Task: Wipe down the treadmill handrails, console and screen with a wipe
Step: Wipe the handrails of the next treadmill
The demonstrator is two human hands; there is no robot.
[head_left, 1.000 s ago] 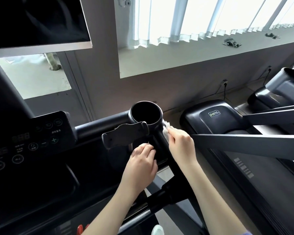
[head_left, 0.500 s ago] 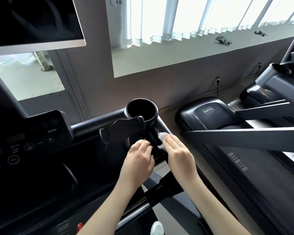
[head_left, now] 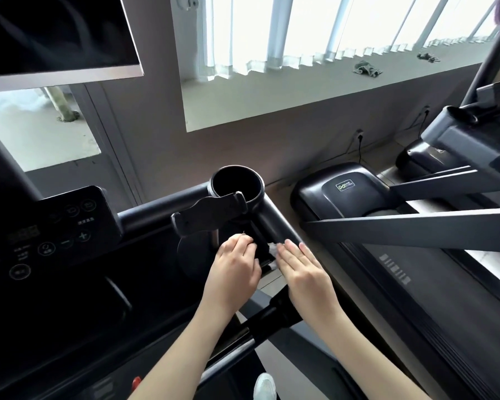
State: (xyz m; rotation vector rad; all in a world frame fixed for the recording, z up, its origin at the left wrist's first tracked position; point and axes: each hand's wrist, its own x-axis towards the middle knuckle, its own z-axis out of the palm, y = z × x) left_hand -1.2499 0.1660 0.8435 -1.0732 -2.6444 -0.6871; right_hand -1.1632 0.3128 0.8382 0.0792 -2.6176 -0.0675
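Obs.: the right hand (head_left: 303, 272) lies flat, fingers straight and together. It presses a small crumpled white wipe (head_left: 272, 250) against the inner side of the black tubular handrail (head_left: 276, 223), just below the corner where the round black cup holder (head_left: 237, 186) sits. Only a scrap of the wipe shows past the fingertips. The thumb is hidden, so we cannot say whether it pinches the wipe from beneath. We read the flat palm as a way to spread pressure along the tube.

The left hand (head_left: 234, 269) is just beside it, fingers curled down over a dark part under the flat black clamp bracket (head_left: 208, 215). We cannot tell whether those fingers grip anything or only rest there. Our guess is a bracing hold, steadying the body while the other hand rubs.

Other task items: the dark console panel with round buttons (head_left: 55, 235) is well to the left, with the large dark screen (head_left: 55, 33) above it. Neither hand is near them.

Judgement: the step in hand is the right handrail near its front corner. The console and screen may be left to do, but their surfaces give us no sign either way. A neighbouring black treadmill (head_left: 344, 192) stands to the right, apart from the work.
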